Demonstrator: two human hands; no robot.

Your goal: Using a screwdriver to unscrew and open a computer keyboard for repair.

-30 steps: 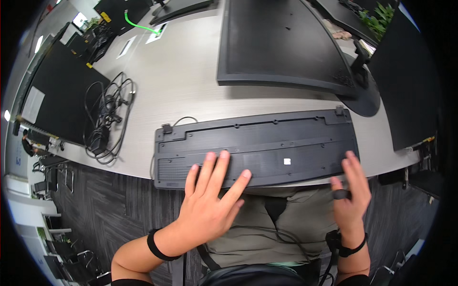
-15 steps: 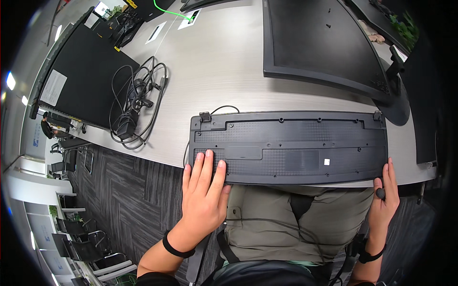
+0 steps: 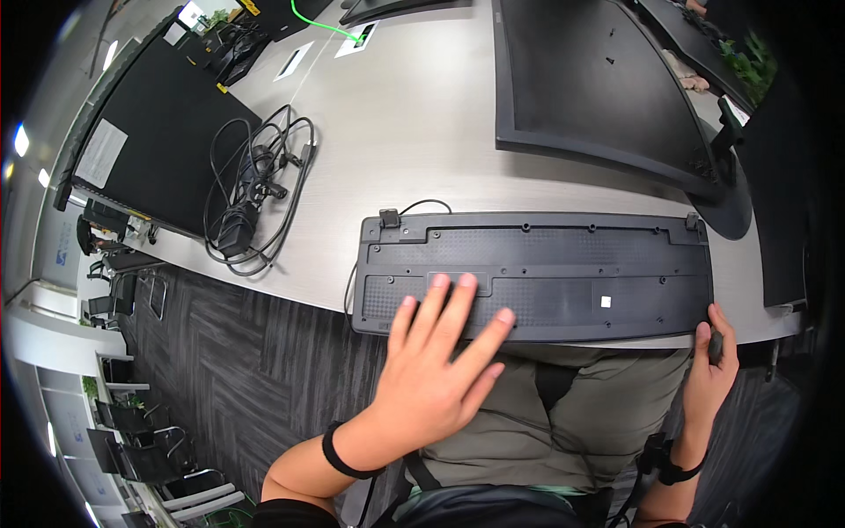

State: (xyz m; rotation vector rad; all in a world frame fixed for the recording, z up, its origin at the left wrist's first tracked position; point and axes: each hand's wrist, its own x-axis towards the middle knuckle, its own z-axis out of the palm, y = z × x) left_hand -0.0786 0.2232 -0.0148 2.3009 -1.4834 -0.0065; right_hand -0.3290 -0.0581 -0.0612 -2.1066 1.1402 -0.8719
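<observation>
One black keyboard (image 3: 537,273) lies upside down at the near edge of the grey bench (image 3: 414,132) (a small white square label sits on its back, right of the middle). The left hand (image 3: 431,378) rests open, fingers spread, on its near left part. The right hand (image 3: 711,370) curls around a small dark object by the right corner. Behind stand two monitors and one bundle of cables (image 3: 255,189).

Keyboard (image 3: 563,268) underside matt black plastic; desk (image 3: 414,132) pale woodgrain.

left hand (image 3: 431,378) on upturned keyboard (image 3: 563,273), right hand (image 3: 709,374) beside
</observation>
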